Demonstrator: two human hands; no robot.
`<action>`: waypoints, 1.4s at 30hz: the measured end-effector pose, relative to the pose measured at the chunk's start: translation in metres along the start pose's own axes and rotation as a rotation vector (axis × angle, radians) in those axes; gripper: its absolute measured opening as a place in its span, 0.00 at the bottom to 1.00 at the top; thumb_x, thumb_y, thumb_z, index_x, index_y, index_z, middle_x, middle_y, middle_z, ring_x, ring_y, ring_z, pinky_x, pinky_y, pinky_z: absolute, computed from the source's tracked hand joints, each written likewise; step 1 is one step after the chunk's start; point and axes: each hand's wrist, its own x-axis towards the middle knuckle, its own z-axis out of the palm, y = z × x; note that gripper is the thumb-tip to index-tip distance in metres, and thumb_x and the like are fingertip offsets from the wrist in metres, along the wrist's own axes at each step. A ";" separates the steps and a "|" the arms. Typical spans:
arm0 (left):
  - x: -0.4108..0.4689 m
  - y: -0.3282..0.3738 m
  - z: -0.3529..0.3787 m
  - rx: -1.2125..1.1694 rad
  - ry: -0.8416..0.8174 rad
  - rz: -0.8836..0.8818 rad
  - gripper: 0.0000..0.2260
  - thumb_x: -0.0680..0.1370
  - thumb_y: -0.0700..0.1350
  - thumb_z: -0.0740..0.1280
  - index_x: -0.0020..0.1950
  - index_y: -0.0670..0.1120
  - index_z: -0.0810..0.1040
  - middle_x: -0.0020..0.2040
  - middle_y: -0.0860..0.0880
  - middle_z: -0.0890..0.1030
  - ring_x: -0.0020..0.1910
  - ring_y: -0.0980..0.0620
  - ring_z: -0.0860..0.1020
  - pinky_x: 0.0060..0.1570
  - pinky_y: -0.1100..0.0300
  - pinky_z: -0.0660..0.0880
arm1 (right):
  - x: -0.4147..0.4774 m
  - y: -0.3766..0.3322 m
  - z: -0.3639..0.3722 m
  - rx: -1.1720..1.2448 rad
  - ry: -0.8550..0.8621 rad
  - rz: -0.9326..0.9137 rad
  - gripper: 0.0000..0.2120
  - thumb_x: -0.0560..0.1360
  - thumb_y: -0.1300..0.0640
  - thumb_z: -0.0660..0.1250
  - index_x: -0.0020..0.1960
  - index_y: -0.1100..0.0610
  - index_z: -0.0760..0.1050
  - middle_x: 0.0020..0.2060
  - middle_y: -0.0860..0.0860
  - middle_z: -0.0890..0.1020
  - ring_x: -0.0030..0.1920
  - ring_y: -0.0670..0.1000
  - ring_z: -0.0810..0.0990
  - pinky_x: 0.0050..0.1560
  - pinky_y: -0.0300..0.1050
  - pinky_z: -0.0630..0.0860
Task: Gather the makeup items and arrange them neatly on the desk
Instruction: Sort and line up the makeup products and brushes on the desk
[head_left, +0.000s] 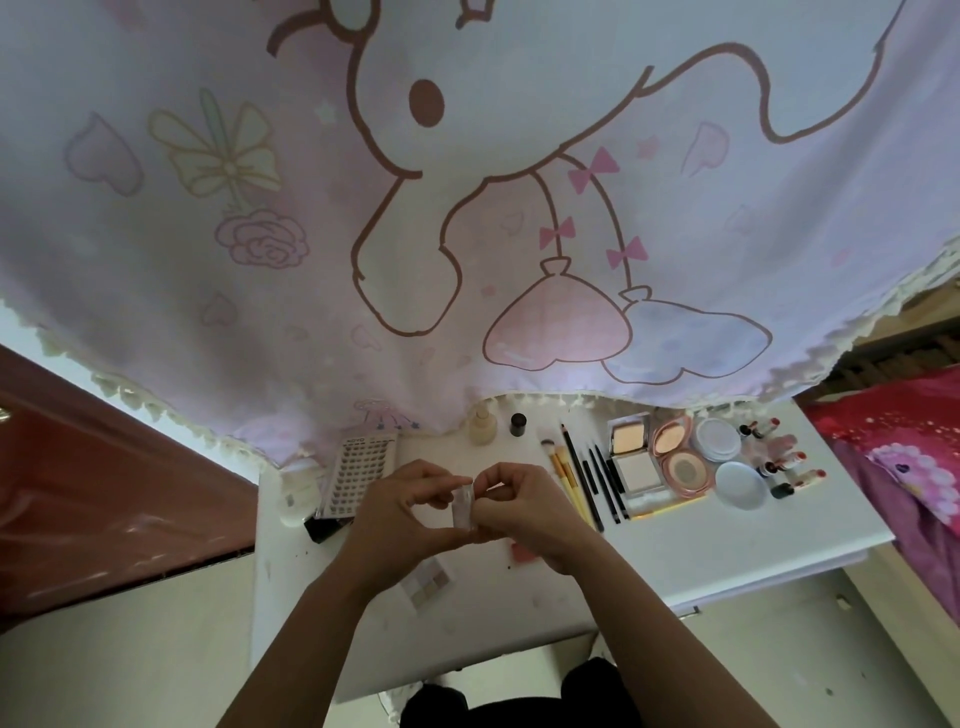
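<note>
Tube, small and clear, is pinched between left hand and right hand, fingers of both curled onto it, above the middle of the desk. Brushes and pencils are laid in a row toward the back edge, compacts just beside them, lipsticks near the right edge. Lash tray is placed near the back left corner.

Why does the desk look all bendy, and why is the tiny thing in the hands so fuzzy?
Head view: the wide-angle lens curves the desk edges and the curtain hem; the small clear tube, pinched by the left hand and right hand, looks pale and soft, its details unreadable; light is soft, without hard shadows.
</note>
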 end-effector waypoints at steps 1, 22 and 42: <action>0.000 -0.001 0.000 -0.007 0.001 -0.002 0.23 0.64 0.52 0.81 0.58 0.58 0.82 0.49 0.61 0.78 0.49 0.58 0.78 0.41 0.72 0.73 | 0.000 0.001 0.000 0.009 0.001 0.008 0.08 0.71 0.66 0.70 0.50 0.62 0.77 0.34 0.53 0.85 0.38 0.53 0.86 0.45 0.47 0.83; 0.000 -0.031 0.033 -0.899 0.249 -0.588 0.15 0.76 0.34 0.69 0.62 0.44 0.79 0.50 0.42 0.83 0.50 0.46 0.84 0.50 0.59 0.81 | 0.010 0.038 -0.017 0.255 0.121 0.127 0.11 0.78 0.64 0.67 0.59 0.58 0.75 0.45 0.58 0.86 0.45 0.55 0.86 0.44 0.44 0.81; 0.025 -0.105 0.145 -0.534 0.183 -0.890 0.05 0.77 0.40 0.70 0.52 0.47 0.82 0.47 0.48 0.83 0.44 0.51 0.80 0.54 0.47 0.81 | 0.023 0.181 -0.006 0.083 0.180 0.533 0.20 0.77 0.68 0.62 0.67 0.58 0.75 0.52 0.48 0.79 0.48 0.49 0.76 0.42 0.41 0.76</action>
